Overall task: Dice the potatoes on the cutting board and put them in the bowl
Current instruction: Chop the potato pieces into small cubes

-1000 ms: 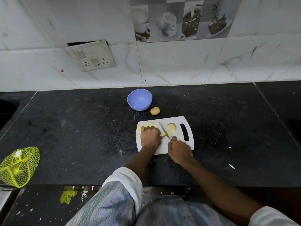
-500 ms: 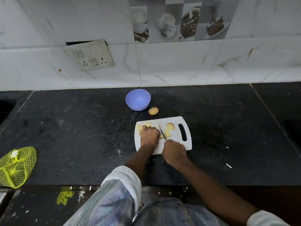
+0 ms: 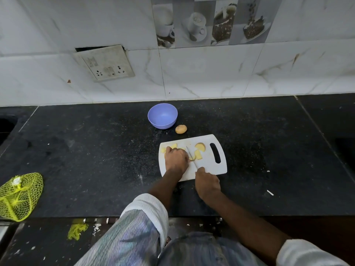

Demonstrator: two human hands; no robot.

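Observation:
A white cutting board [image 3: 211,169] lies on the black counter with several yellow potato pieces [image 3: 199,146] on it. My left hand [image 3: 175,159] covers and holds a piece of potato at the board's left side. My right hand [image 3: 206,182] grips the handle of a knife [image 3: 191,155], whose blade runs across the board beside my left fingers, over a cut piece. A purple bowl [image 3: 162,116] stands behind the board and looks empty. One whole unpeeled potato [image 3: 181,129] lies between bowl and board.
A yellow mesh bag [image 3: 19,194] lies at the counter's front left. A tilted socket plate [image 3: 104,63] hangs on the tiled wall behind. A dark opening [image 3: 5,124] shows at the far left edge. Small white scraps [image 3: 269,192] dot the counter on the right.
The knife blade has shifted left, closer to my left hand's fingers, and my right hand has drawn slightly back. My left hand stays on the potato.

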